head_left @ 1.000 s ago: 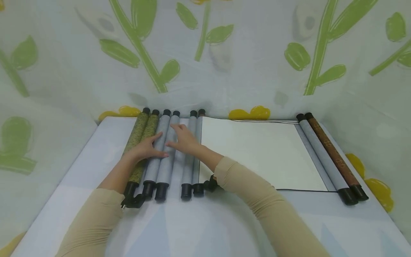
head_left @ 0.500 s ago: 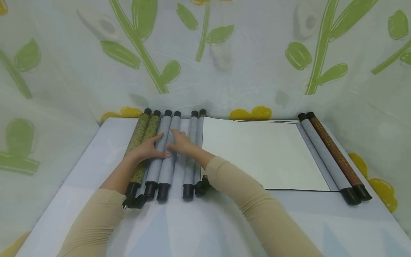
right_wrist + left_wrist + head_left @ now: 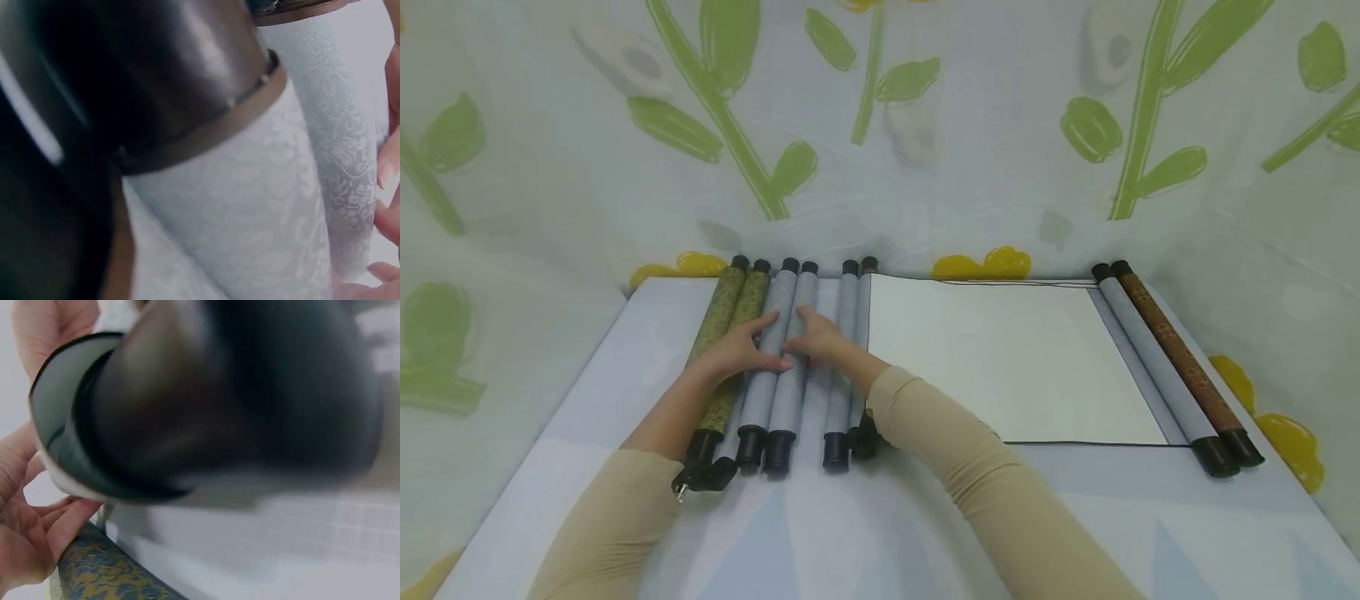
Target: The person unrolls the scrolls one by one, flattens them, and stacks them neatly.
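Observation:
Two grey patterned rollers of a scroll lie side by side in the head view: a left roller (image 3: 758, 404) and a right roller (image 3: 787, 400). My left hand (image 3: 733, 352) holds the left roller, thumb tip near the right one. Opposite it, my right hand (image 3: 820, 337) grips the right roller between thumb and index finger. In the left wrist view, a dark roller end (image 3: 187, 412) hides most of the work; fingers (image 3: 69, 528) show beside blue-gold brocade. A grey patterned roller (image 3: 237, 200) fills much of the right wrist view, with fingertips (image 3: 387, 175) at its edge.
Green-gold brocade rollers (image 3: 722, 400) lie under and left of my left forearm. Another pair of rollers (image 3: 838, 404) borders a blank cream sheet (image 3: 992, 358), which ends at a grey roller and a brown roller (image 3: 1180, 350) at right. A printed cloth wall (image 3: 925, 200) stands behind.
My right hand has moved slightly left and toward me, its fingers settling closer onto the right grey roller. The left hand stays nearly still. The two grey rollers lie slightly closer together.

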Available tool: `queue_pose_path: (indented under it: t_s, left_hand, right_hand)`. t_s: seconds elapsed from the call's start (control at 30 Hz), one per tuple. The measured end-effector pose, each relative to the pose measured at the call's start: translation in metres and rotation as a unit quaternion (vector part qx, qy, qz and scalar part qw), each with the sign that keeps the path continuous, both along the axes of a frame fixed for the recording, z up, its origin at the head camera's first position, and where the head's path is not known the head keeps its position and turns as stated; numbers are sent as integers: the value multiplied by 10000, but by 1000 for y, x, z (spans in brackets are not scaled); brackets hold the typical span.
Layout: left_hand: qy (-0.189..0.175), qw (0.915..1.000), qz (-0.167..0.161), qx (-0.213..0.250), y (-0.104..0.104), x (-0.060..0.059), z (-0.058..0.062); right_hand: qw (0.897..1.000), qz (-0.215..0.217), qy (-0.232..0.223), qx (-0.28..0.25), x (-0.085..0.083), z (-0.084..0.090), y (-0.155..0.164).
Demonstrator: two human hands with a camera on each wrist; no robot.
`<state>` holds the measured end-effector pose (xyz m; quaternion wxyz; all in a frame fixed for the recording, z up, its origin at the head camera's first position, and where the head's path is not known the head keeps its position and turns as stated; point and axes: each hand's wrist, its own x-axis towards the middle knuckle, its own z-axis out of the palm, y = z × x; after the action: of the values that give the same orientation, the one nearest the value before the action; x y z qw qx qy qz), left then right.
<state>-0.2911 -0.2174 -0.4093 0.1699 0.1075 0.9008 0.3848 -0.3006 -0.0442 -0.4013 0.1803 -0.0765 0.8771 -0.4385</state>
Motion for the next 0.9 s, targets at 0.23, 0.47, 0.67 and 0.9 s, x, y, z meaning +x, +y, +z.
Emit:
queue_pose_path:
  t_s: [0.23,0.47,0.67,0.9]
  left_hand:
    - [-158,9999,-25,42,2,1,5]
    - [-411,9972,177,603,6,-2,4]
    - [-334,9908,416,1244,7,1,1]
    - [-241,9795,851,1809,9,8,4]
  right_hand:
    - [9994,-204,179,-217,3,-3,-3]
    - [9976,-413,267,-487,1,1,0]
    - [9960,-482,131,-742,1,6,2]
    - [9894,-541,484,-1260,5,8,11]
